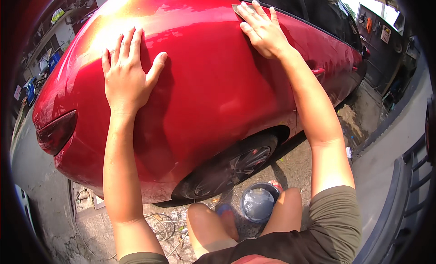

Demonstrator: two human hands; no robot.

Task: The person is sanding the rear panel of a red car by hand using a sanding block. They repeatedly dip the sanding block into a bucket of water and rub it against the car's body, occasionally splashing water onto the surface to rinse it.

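Observation:
A glossy red car (204, 77) fills the middle, its rear corner turned toward me. My left hand (127, 75) lies flat on the panel above the tail light (56, 131), fingers spread and nothing in them. Farther right, just below the side window, my right hand (264, 31) presses a thin grey-brown sheet (236, 9) against the paint. Only the sheet's left edge shows past the fingers; it looks like sandpaper, though most of it is covered. Wet-looking streaks and bright sun glare mark the bodywork.
Between my knees and the rear wheel (234, 168) stands a dark bucket (259, 202) of greyish water. A thin hose or cable (161, 225) is coiled on the concrete at lower left. Dark metal railing (411, 191) runs along the right, and a dark gate (379, 46) stands beyond the car.

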